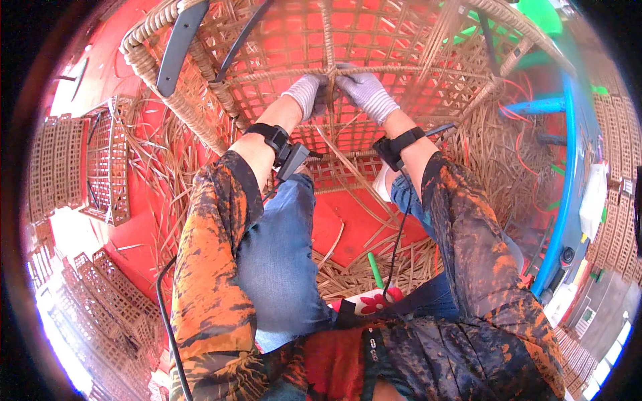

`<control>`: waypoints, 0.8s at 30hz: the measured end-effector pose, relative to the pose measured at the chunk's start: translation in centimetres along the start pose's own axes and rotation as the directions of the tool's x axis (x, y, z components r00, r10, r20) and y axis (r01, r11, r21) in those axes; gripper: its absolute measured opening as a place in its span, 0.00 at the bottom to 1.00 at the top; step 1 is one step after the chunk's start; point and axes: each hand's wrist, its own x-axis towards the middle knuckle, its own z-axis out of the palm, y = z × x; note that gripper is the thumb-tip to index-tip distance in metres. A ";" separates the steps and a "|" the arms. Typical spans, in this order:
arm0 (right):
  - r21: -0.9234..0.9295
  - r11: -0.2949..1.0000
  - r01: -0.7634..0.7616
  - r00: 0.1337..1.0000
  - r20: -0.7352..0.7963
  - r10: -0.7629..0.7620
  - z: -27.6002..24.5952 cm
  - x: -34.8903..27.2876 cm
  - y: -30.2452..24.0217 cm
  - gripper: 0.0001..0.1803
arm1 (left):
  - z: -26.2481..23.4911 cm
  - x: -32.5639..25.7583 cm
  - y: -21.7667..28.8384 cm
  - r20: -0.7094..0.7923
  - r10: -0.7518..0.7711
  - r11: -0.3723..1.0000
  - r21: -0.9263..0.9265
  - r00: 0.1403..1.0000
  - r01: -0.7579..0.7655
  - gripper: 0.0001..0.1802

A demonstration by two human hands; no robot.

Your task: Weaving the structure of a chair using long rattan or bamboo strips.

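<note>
Both gloved hands, left hand [306,91] and right hand [364,90], closed on a strand [332,100] of the largely woven basket [200,113]; loose strips [374,267] remain.

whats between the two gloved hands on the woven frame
In the head view, an upright cane rib of the woven rattan frame runs between the left hand and right hand, where it crosses a horizontal cane.
</note>
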 end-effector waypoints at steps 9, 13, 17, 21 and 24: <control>-0.627 0.777 0.051 0.992 -0.061 -0.114 -3.1 -9.8 -3.3 0.15 | 1.6 -3.4 -0.9 -0.131 0.386 0.906 0.240 0.913 -0.348 0.20; -0.806 0.398 0.438 0.898 0.374 -0.230 3.2 -19.2 -6.2 0.06 | 3.2 -5.3 0.1 -0.115 0.574 0.563 0.775 0.811 -0.289 0.24; -0.477 0.693 0.541 0.646 0.763 0.021 9.2 -29.5 -6.3 0.07 | 3.0 -4.5 -0.2 -0.093 0.735 0.317 0.923 0.672 -0.219 0.20; -0.439 0.661 0.609 0.201 0.891 0.407 8.1 -32.7 -2.0 0.06 | 1.5 -2.7 -1.4 -0.010 0.822 0.205 0.938 0.569 -0.279 0.17; -0.656 0.592 0.468 0.420 0.755 0.504 5.2 -26.6 0.3 0.10 | 0.8 -2.1 -1.8 -0.053 0.839 0.303 0.873 0.541 -0.383 0.16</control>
